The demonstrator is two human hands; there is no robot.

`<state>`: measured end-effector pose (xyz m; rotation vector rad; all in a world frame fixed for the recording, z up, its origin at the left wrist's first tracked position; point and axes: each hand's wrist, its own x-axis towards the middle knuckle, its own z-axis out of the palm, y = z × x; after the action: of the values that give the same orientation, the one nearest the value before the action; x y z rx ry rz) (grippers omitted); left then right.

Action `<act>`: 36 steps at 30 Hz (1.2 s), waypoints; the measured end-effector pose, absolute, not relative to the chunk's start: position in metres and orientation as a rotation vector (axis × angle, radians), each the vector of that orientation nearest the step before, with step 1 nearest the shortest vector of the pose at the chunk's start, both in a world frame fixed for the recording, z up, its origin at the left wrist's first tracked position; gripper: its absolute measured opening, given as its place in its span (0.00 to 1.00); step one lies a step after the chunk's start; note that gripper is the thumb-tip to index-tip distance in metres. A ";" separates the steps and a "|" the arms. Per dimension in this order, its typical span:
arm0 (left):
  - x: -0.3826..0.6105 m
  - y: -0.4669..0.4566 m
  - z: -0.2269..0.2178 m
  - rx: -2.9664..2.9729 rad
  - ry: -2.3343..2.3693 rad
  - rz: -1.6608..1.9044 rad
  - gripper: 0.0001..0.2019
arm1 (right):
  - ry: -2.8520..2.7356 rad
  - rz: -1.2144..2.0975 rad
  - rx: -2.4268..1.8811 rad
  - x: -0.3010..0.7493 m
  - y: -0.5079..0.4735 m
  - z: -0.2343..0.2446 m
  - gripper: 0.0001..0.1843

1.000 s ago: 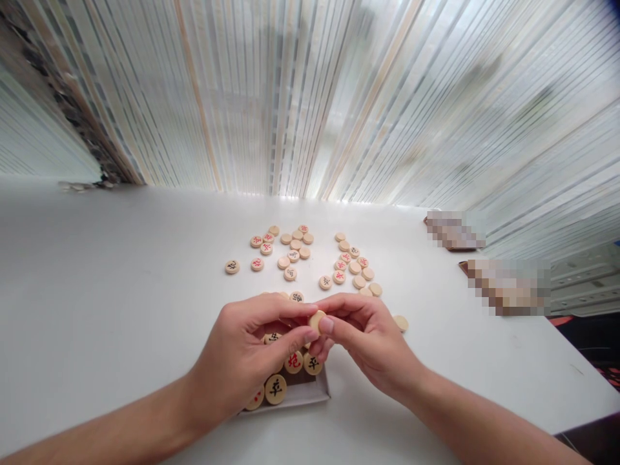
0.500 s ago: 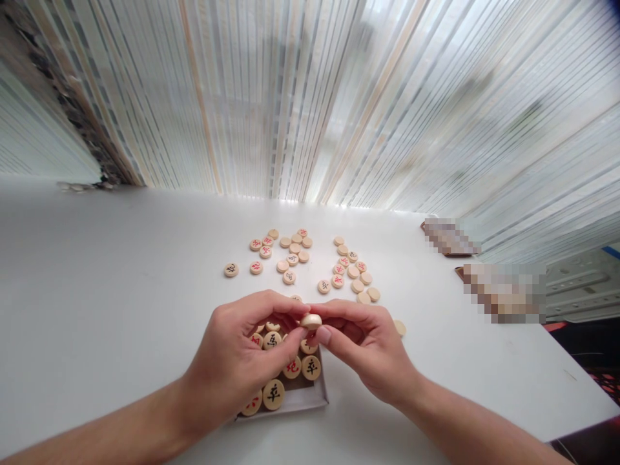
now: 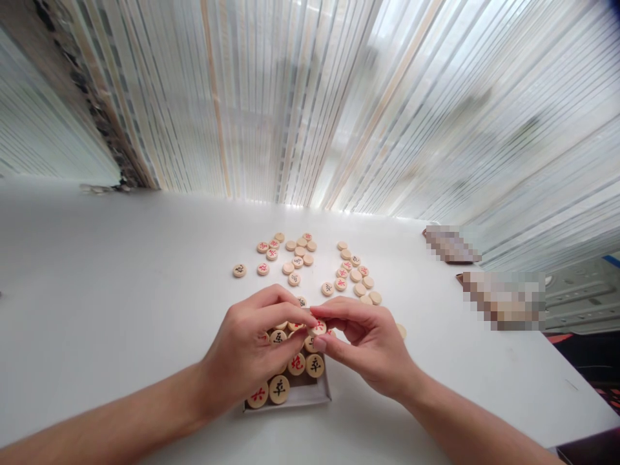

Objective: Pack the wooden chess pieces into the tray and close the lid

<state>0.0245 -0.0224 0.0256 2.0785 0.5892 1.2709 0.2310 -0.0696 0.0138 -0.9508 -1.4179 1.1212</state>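
Observation:
Between the fingertips of my left hand [image 3: 259,336] and my right hand [image 3: 365,336] is a round wooden xiangqi piece [image 3: 318,327], its red character turned up toward me. Both hands are closed on it, thumbs and fingers pinching opposite sides. Just below is a shallow box [image 3: 312,394] holding several more pieces, among them a black-marked xiangqi piece [image 3: 279,390] and a red-marked one [image 3: 297,363]. A bare strip of the box bottom shows along its near right side. My left hand covers part of the box and some of its pieces.
Beyond my hands, loose xiangqi pieces [image 3: 300,252] lie scattered over the white table [image 3: 121,290], some face up, some blank side up. Two blurred-out flat objects [image 3: 453,245] lie at the right edge. A striped curtain [image 3: 271,97] hangs along the table's back.
The held piece has turned from edge-on to showing its red face. My left fingers have shifted over its top. The view has moved slightly, so the table things sit a little further right.

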 end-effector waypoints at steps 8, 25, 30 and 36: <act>0.023 -0.023 0.026 2.071 0.655 1.236 0.10 | -1.540 1.039 -1.029 0.232 -0.070 0.020 0.14; 0.009 0.014 0.003 1.839 0.955 1.321 0.09 | -2.057 0.711 -1.024 0.233 -0.078 0.028 0.10; 0.011 0.007 0.004 1.880 0.924 1.280 0.10 | -2.242 0.711 -0.955 0.234 -0.081 0.030 0.10; 0.012 0.008 0.004 1.878 0.937 1.250 0.12 | -2.321 0.717 -0.935 0.233 -0.080 0.031 0.07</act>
<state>0.0124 0.0083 0.0035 1.8776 0.9369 1.2495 0.2334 -0.0801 0.0308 -0.9348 -2.3212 0.7170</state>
